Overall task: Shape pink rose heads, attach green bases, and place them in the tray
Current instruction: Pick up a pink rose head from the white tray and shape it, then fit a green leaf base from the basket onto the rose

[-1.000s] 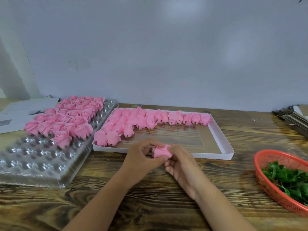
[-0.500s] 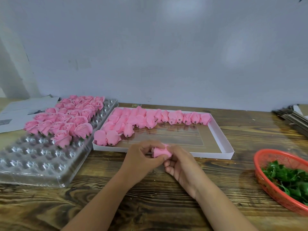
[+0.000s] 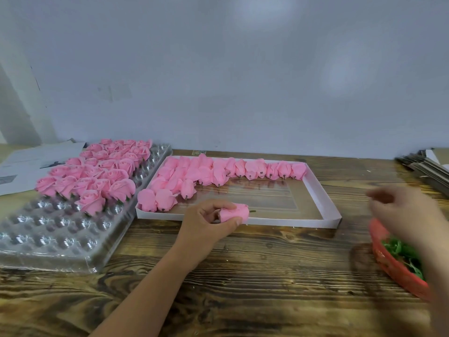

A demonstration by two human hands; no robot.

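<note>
Now I see my left hand [image 3: 206, 221] gripping a pink rose head [image 3: 235, 212] beside the white box [image 3: 325, 195]; my right hand [image 3: 408, 210] blurs above the red basket [image 3: 398, 271], fingers unreadable.

Dark-grained wooden worktop [image 3: 267, 268] fills the foreground, streaked brown and black. Far out to the left of the grip, loose printed paper sheets [image 3: 36, 164] lie flat at the worktop's back corner. Well off to the right and further back, a stack of flat grey cardboard pieces [image 3: 427, 170] fans out at the edge of view. Behind it all, a plain pale grey wall [image 3: 230, 74].
</note>
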